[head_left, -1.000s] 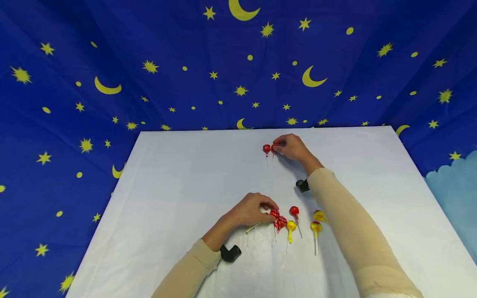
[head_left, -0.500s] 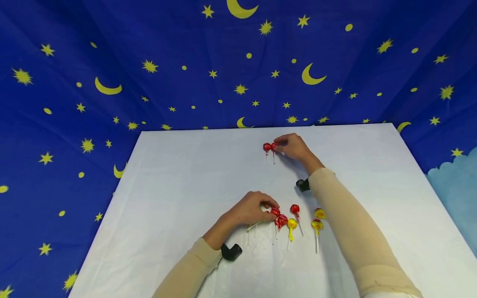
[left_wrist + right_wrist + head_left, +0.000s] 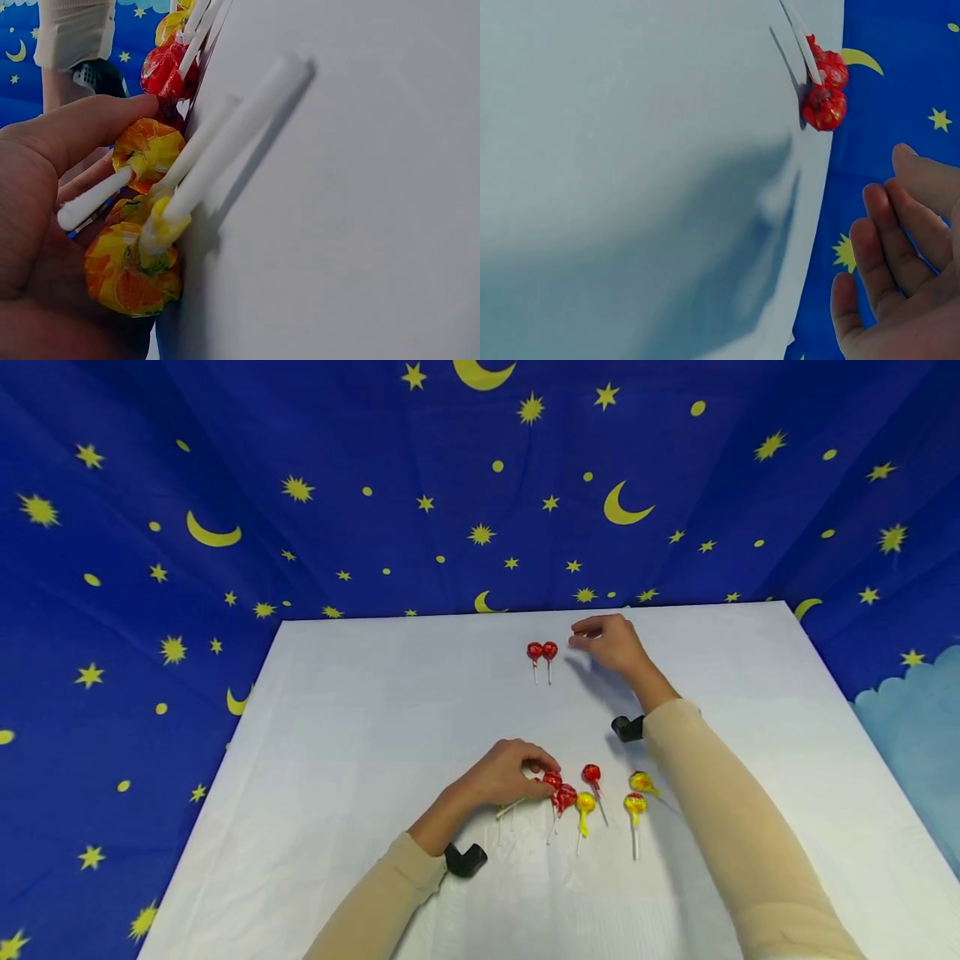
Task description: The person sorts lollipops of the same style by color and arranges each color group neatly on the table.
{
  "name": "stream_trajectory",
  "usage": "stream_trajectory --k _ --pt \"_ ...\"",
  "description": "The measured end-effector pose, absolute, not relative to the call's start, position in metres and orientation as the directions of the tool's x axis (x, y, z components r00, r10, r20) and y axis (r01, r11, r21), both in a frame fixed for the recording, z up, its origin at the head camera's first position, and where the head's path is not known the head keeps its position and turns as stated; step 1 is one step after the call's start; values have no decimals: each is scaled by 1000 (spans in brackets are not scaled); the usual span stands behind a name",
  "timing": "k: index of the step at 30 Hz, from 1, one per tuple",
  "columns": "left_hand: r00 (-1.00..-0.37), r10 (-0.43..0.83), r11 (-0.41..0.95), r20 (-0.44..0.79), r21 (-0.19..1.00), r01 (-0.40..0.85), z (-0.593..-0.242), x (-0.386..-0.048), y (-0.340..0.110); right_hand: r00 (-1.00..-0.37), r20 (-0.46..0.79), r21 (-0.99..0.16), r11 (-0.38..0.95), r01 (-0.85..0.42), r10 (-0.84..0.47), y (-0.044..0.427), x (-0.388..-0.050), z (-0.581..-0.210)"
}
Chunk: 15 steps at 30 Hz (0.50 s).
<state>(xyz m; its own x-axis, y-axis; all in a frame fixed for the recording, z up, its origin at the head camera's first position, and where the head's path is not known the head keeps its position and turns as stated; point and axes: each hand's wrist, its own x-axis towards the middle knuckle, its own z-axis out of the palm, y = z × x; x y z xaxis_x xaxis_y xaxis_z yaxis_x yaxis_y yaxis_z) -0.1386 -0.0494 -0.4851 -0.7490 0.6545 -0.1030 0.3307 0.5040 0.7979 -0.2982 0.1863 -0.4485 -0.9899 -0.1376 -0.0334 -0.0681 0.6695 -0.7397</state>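
Two red-wrapped lollipops (image 3: 550,650) lie side by side near the table's far edge, sticks toward me; they also show in the right wrist view as a red pair (image 3: 825,106). My right hand (image 3: 613,642) hovers just to their right with nothing in it, fingers apart from them. Nearer me, my left hand (image 3: 510,774) pinches a red lollipop (image 3: 552,779) between thumb and index finger. In the left wrist view, the thumb reaches this red lollipop (image 3: 166,73), and orange-yellow lollipops (image 3: 135,262) lie under the palm. The index fingertip is hidden there.
Right of my left hand lie another red lollipop (image 3: 565,797), a yellow one (image 3: 585,803), a red one (image 3: 592,775) and two yellow-and-red ones (image 3: 635,804). They lie on a white table (image 3: 360,710), with a blue star-patterned cloth (image 3: 420,460) behind it.
My right hand has let go of the right-hand red lollipop of the far pair and moved off to the right. The left hand stays at the near group.
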Motion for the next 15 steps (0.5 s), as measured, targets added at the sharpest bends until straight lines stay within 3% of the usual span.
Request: stream_trajectory --k 15 --pt "-748 658 495 -89 800 340 -487 -140 -50 -968 22 -721 666 -190 -252 205 -265 -429"
